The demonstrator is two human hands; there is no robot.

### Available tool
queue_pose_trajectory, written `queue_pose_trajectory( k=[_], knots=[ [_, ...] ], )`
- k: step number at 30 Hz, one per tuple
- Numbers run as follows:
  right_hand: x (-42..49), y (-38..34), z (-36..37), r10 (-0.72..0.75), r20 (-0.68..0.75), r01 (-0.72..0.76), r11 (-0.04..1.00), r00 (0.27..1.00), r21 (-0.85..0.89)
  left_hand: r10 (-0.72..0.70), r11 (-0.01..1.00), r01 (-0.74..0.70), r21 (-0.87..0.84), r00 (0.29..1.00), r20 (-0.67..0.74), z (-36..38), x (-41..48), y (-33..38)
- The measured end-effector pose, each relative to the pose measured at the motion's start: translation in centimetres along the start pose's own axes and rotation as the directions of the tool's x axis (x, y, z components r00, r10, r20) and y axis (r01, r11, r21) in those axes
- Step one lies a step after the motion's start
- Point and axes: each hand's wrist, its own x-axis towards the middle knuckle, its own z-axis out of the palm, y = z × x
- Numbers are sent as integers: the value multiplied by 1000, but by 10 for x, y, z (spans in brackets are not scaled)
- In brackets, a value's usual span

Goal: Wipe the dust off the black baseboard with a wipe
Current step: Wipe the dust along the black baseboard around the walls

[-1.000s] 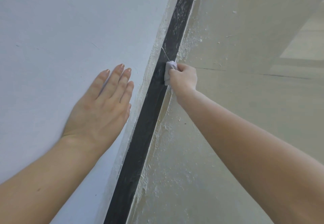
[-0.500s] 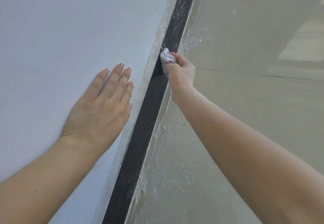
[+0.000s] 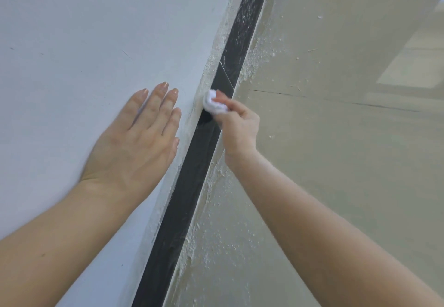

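White wall (image 3: 84, 30) fills frame left; beige floor (image 3: 348, 162) right, dusty along black baseboard (image 3: 192, 181) running diagonally through centre. Left hand (image 3: 134, 143) flat on wall, fingers straight. Right hand (image 3: 237, 126) pinches crumpled white wipe (image 3: 212, 102) against baseboard, centre frame.

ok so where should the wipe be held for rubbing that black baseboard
Pinch the wipe by its bunched back, coming from the floor side, as the right hand does. It is a small crumpled wad lying against the baseboard, so a fingertip grip behind it probably leaves the contact face free.
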Motion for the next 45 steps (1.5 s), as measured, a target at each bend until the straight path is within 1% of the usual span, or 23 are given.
queue_pose_trajectory(
  k=[2, 4, 5, 6, 8, 10, 11, 12, 14, 15, 16, 17, 19, 21, 24, 26, 27, 28, 30, 33, 37, 41, 45],
  knots=[
    [-27, 20, -19, 41, 75, -26, 982, 996, -188, -9, 1000, 9, -7, 1000, 0, 1, 0, 0],
    [-45, 32, -42, 84, 198, 15, 892, 977, -453, -18, 999, 18, -31, 1000, 9, 1, 0, 0],
    [-46, 34, -48, 63, 206, 51, 861, 977, -506, -17, 999, 17, -44, 1000, 11, 0, 0, 0],
    [-41, 32, -50, 14, 172, 76, 861, 985, -503, -17, 998, 18, -56, 1000, 11, 0, 0, 0],
    [-29, 16, -39, -101, 88, 129, 898, 991, -420, -36, 997, 37, -62, 999, 7, 0, -1, 0],
    [-27, 6, -22, -196, 130, 230, 903, 972, -364, -44, 998, 44, -47, 999, 8, 1, 0, 1],
    [-32, 7, -17, -231, 196, 293, 866, 953, -406, -35, 999, 36, -33, 999, 12, 2, 0, 2],
    [-38, 11, -17, -231, 290, 352, 798, 929, -489, -27, 1000, 27, -7, 999, 23, 3, -1, 1],
    [-47, 14, -30, -89, 465, 416, 613, 881, -672, -16, 999, 13, 52, 998, 63, 3, -2, 0],
    [-45, 10, -40, -15, 505, 438, 521, 863, -733, -7, 996, -1, 86, 996, 86, 3, -3, 0],
    [-39, 1, -49, 20, 506, 443, 455, 862, -773, -3, 993, -12, 117, 992, 126, 0, -3, 2],
    [-31, -13, -55, 9, 483, 437, 408, 876, -801, -1, 992, -23, 123, 982, 190, -4, -3, 3],
    [-16, -48, -59, -42, 429, 416, 348, 902, -841, 10, 999, -20, 28, 948, 317, -17, -2, 5],
    [-10, -90, -57, -25, 435, 422, 304, 900, -854, 38, 988, 29, -150, 904, 425, -36, 6, 0],
    [-9, -148, -48, 43, 449, 429, 231, 892, -873, 103, 898, 180, -401, 801, 589, -72, 26, -20],
    [-6, -177, -40, 42, 440, 425, 189, 897, -885, 156, 832, 258, -492, 740, 654, -94, 43, -39],
    [-5, -190, -34, 20, 432, 423, 175, 902, -889, 176, 823, 255, -508, 736, 653, -105, 52, -49],
    [-4, -201, -28, -12, 417, 412, 172, 909, -895, 183, 834, 220, -505, 754, 630, -114, 61, -60],
    [-2, -219, -17, -37, 371, 370, 211, 928, -905, 186, 872, 115, -476, 821, 540, -126, 78, -81],
    [3, -241, -4, -34, 303, 301, 260, 952, -918, 148, 901, 65, -428, 884, 444, -133, 103, -107],
    [13, -267, 4, -40, 231, 230, 342, 972, -911, 90, 930, 57, -362, 922, 376, -138, 144, -122],
    [39, -280, 0, -12, 195, 183, 395, 981, -900, 35, 937, 81, -339, 946, 323, -122, 195, -111],
    [83, -264, 3, 108, 142, 79, 448, 984, -891, 27, 955, 66, -291, 952, 304, -92, 242, -100]
  ],
)
